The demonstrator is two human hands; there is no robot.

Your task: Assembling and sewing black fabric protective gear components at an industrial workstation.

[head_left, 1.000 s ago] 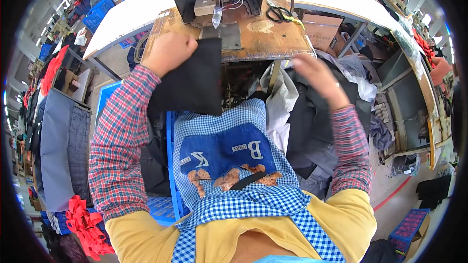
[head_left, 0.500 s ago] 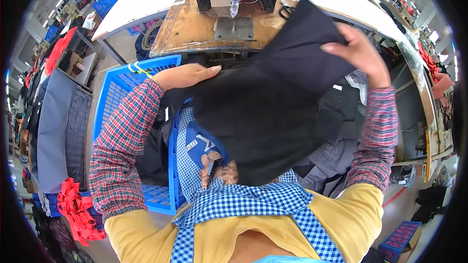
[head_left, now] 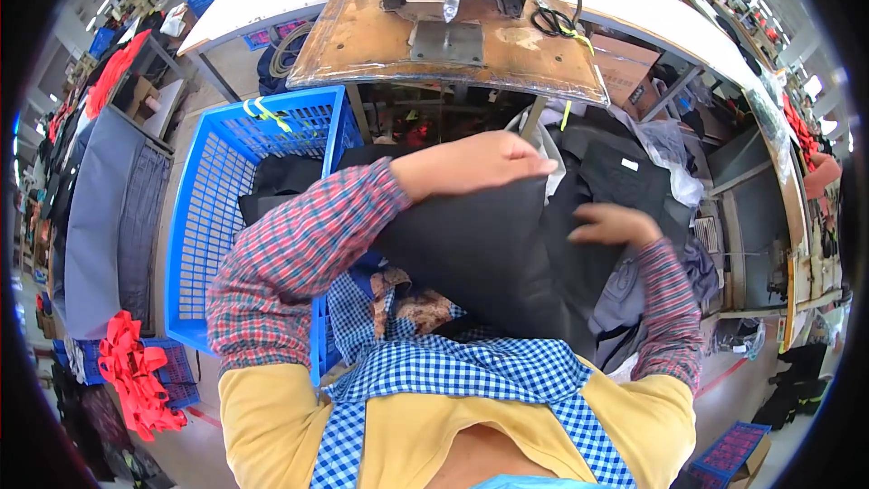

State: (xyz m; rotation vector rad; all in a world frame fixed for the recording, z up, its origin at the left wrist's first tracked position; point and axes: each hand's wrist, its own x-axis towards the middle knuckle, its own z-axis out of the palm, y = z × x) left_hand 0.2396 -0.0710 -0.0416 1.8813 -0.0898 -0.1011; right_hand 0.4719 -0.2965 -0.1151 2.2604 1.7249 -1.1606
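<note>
Basket point(head_left: 201, 217) left, worktable point(head_left: 362, 41) ahead; left hand point(head_left: 480, 163) gripping black cloth point(head_left: 471, 244); right hand point(head_left: 620, 225) blurred, cannot tell grip.

Blk cloth panel point(head_left: 471, 249), matte and plain-looking, draped at a slant across the person's lap, approx. centre. Upper edge is pinched in the L hand point(head_left: 484, 165); below it the broad face hangs fairly smooth, w/ soft folds toward the R side. Lower part covers some of the checked apron point(head_left: 453, 367). From where I stand, R border's hard to tell vs. the dk fabric pile point(head_left: 620, 170) beside it.
</note>
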